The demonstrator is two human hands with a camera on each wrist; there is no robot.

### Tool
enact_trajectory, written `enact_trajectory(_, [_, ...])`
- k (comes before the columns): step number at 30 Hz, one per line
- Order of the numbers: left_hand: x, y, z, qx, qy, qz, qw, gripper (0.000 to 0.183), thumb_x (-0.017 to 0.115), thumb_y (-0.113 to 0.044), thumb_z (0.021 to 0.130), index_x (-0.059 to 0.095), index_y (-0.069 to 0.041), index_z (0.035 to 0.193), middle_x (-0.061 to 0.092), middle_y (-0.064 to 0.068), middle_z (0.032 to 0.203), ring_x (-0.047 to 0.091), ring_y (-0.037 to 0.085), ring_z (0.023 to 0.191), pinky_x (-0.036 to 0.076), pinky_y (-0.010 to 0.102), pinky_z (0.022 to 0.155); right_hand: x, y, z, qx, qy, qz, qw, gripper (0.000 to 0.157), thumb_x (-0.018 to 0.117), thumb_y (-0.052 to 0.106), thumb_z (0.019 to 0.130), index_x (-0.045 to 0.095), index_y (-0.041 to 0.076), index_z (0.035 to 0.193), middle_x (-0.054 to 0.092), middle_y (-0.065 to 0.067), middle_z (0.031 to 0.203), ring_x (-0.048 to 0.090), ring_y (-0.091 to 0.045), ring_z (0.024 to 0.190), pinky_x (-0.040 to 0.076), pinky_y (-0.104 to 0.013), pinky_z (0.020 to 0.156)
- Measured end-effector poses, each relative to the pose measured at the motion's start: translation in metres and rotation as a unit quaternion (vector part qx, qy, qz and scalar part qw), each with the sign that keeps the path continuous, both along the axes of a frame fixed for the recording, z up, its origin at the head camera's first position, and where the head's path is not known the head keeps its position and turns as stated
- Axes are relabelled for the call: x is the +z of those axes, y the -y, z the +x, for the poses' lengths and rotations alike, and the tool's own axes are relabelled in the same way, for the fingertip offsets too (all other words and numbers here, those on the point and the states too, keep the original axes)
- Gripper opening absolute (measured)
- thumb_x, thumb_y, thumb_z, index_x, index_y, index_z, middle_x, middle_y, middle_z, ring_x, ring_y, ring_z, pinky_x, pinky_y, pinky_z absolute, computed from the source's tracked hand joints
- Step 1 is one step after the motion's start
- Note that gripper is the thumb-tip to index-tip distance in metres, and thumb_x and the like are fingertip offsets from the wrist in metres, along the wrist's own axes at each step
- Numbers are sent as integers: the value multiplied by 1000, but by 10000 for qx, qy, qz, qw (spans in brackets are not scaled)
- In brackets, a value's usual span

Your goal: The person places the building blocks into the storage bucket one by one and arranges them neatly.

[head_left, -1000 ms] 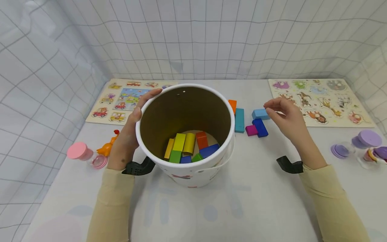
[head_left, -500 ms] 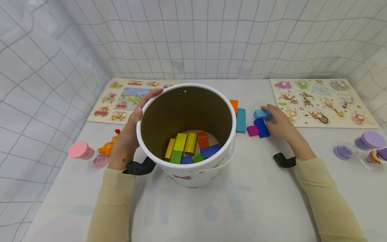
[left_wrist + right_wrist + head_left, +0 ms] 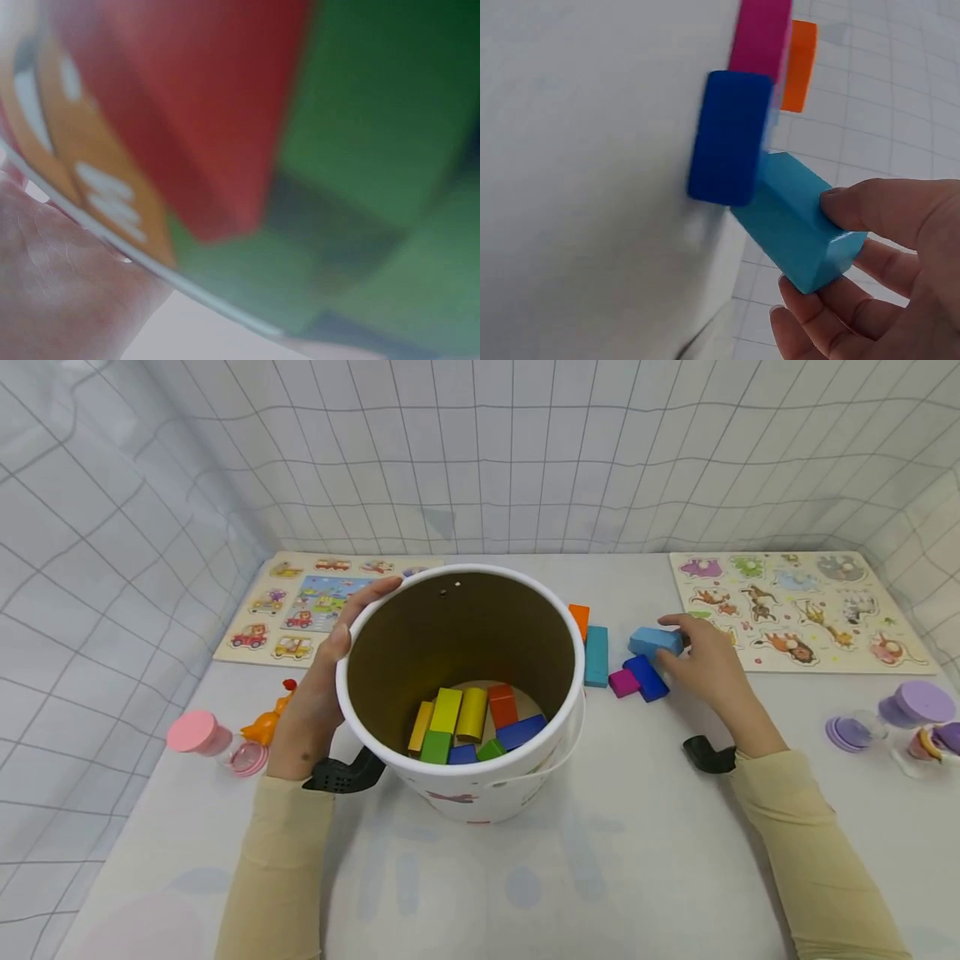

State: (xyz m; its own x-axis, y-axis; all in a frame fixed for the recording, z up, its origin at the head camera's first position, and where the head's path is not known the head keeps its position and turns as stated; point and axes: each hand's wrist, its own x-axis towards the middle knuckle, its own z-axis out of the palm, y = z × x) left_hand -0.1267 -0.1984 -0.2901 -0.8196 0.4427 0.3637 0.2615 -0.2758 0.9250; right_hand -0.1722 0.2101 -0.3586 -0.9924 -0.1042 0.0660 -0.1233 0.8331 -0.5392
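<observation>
My left hand (image 3: 311, 710) lies against the outer left wall of a white bucket (image 3: 459, 808), its fingers curved round the side just below the rim. Up close in the left wrist view, the palm (image 3: 67, 277) borders the bucket's printed red, green and orange surface (image 3: 217, 112). Several coloured wooden blocks lie inside, among them a yellow cylinder (image 3: 471, 715) and a red block (image 3: 502, 706). To the right of the bucket, my right hand (image 3: 708, 664) pinches a light blue block (image 3: 799, 217) between thumb and fingers. Close by lies a dark blue block (image 3: 731, 139) beside a magenta block (image 3: 624, 682).
A teal block (image 3: 597, 657) and an orange block (image 3: 579, 618) lie by the bucket's right side. Puzzle boards (image 3: 806, 647) (image 3: 258, 610) lie at the back. An orange toy (image 3: 264, 728), a pink-lidded container (image 3: 198, 733) and purple-lidded pieces (image 3: 918, 703) flank the work area.
My right hand has come in to the left and taken hold of the light blue block, which has turned slightly. The left hand and the bucket have stayed in place.
</observation>
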Motion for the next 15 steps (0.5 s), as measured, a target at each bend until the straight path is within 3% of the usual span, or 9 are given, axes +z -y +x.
enact_trajectory(6, [1, -1, 1, 6, 31, 10, 10000, 66, 50, -52, 82, 32, -18, 136, 28, 16, 135, 29, 33, 120, 35, 43, 93, 30, 7, 16, 157, -576, -184, 9980, 42, 59, 15, 84, 47, 7, 123, 54, -22, 104, 50, -32, 87, 43, -45, 71])
enact_trajectory(10, [1, -1, 1, 42, 62, -18, 10000, 67, 51, -53, 82, 32, -18, 136, 28, 15, 136, 28, 33, 120, 34, 43, 93, 64, 22, 40, 334, -1130, -668, 9908, 42, 62, 13, 82, 50, 12, 123, 57, -13, 101, 50, -18, 89, 43, -29, 75])
enact_trajectory(13, [1, -1, 1, 53, 79, -33, 9999, 67, 51, -53, 82, 32, -19, 136, 28, 15, 136, 28, 33, 120, 34, 43, 93, 90, 38, 64, 514, -1734, -1537, 9714, 43, 64, 3, 79, 54, 9, 120, 57, -8, 105, 50, -11, 90, 42, -17, 77])
enact_trajectory(15, [2, -1, 2, 47, 82, -33, 9999, 67, 51, -53, 82, 31, -19, 136, 28, 15, 136, 28, 33, 120, 35, 44, 93, 106, 50, 80, 720, -2108, -2278, 9479, 43, 65, -4, 75, 55, 3, 117, 57, -10, 108, 51, -14, 95, 42, -17, 81])
